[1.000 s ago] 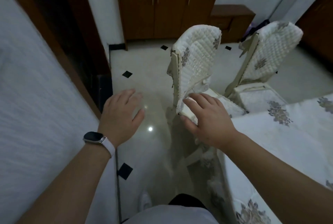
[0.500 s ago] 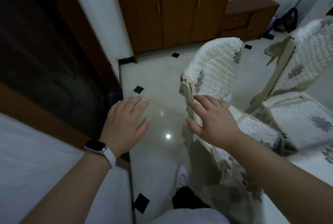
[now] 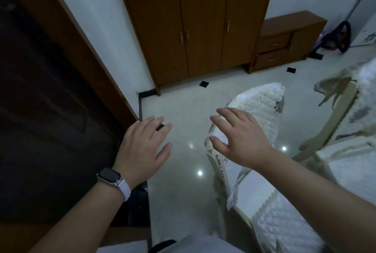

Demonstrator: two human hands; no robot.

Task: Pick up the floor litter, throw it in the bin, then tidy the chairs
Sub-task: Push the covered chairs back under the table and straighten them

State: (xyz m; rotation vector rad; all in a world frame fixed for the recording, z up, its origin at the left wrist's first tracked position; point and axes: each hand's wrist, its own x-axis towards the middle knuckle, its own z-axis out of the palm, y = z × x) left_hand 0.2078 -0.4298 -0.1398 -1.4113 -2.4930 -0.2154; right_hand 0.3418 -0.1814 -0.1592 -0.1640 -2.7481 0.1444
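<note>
A person looks down at both bare hands held out over a pale glossy tiled floor with small black diamond insets. The left hand hovers palm down with its fingers spread loosely apart, holding nothing; a smartwatch with a pale strap sits on that wrist. The right hand is also flat and empty, fingers apart, lying over the top edge of the nearer chair; whether it actually touches the cover cannot be told.

That chair wears a white quilted cover with a scalloped trim and stands just right of centre, its back rising toward the camera. A 2nd chair, in a similar cover with a cream frame, stands at the right edge, near the 1st but apart from it.

Open floor runs between the hands and on toward a brown 3-door wooden cabinet against the far wall, with a lower drawer unit beside it. A dark wooden door closes in the left side, its frame edge just beside the left hand. No litter shows on the visible floor, and no readable writing appears anywhere.
</note>
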